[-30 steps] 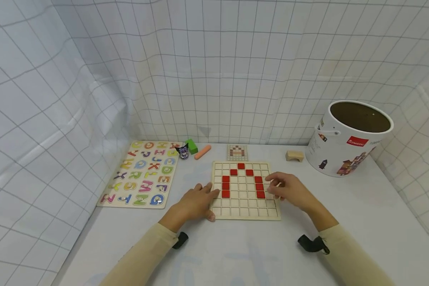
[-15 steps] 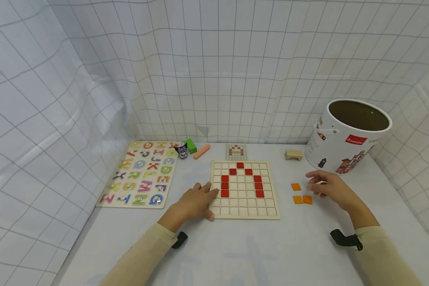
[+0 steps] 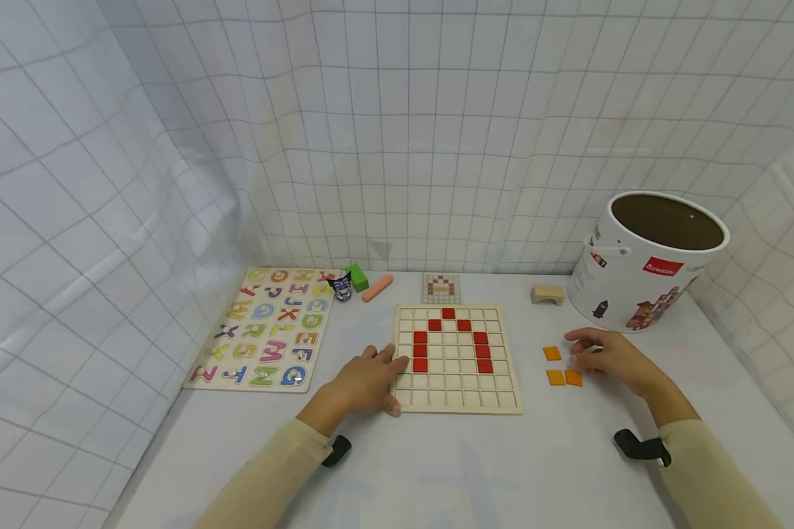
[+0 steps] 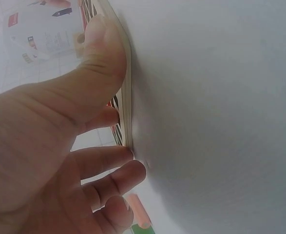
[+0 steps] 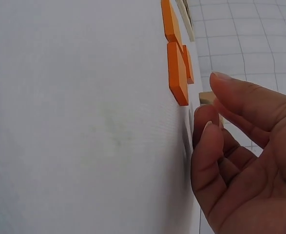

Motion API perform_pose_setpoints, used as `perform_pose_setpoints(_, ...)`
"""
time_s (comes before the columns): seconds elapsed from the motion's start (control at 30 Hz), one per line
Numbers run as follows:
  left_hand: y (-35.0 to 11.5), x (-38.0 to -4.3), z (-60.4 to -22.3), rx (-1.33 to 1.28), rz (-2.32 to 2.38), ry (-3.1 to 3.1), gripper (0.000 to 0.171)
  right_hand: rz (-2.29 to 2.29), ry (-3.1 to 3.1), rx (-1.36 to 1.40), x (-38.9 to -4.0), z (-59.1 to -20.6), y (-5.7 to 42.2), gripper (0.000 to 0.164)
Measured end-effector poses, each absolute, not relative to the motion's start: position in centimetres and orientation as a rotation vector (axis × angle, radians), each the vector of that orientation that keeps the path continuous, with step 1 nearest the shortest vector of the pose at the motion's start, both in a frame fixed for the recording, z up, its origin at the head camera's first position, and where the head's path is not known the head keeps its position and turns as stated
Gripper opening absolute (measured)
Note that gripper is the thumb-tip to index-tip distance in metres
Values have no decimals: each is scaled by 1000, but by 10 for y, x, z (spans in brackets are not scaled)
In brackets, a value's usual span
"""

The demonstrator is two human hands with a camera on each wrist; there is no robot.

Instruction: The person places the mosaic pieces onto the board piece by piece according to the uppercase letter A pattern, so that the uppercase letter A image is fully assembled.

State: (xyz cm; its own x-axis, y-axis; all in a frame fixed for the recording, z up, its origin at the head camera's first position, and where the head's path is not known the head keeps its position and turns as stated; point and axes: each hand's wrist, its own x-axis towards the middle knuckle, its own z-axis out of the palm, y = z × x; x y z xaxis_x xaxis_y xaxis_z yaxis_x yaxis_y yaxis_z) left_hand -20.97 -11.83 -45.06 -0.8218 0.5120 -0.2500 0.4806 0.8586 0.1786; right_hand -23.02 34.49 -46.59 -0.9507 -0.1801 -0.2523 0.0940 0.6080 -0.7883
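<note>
A wooden grid board (image 3: 437, 406) lies flat on the table, with several red square tiles (image 3: 420, 351) set in it as a pointed arch. My left hand (image 3: 364, 380) rests against the board's left side. In the left wrist view its thumb (image 4: 106, 53) lies over the board's edge, and the other fingers are relaxed. Right of the board lie three orange square tiles (image 3: 556, 378), two side by side and one behind. Just right of them hovers my right hand (image 3: 612, 360), its fingers loosely bent. Nothing shows between these fingers (image 5: 208, 151) in the right wrist view.
A small pattern card (image 3: 440, 289) lies behind the board. An alphabet puzzle (image 3: 201, 383) sits at the left, near a green block (image 3: 358, 278), an orange stick (image 3: 378, 288) and a purple figure (image 3: 341, 287). A wooden arch block (image 3: 547, 294) and a white bucket (image 3: 625, 286) stand back right.
My right hand has moved right from the board's right edge, bringing the three orange tiles into sight; it has barely shifted in the last half second. My left hand has stayed at the board.
</note>
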Motion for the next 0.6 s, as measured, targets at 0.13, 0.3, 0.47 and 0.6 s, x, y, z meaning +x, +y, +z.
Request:
perform_pose_setpoints(0.13,-115,-208,-454,751,155,2749,89,-1242,2524,-56,-229,-468,346,54)
perform_pose_setpoints(0.3,-116,-209,-452,752,167,2739,89,-1213,2528,-75,-233,-469,346,55)
perform_pose_setpoints(0.47,-116,-209,-451,735,174,2737,89,-1210,2526,-112,-234,-468,341,53)
perform_pose_setpoints(0.6,-116,-208,-450,726,178,2735,90,-1187,2539,-149,-234,-470,336,50)
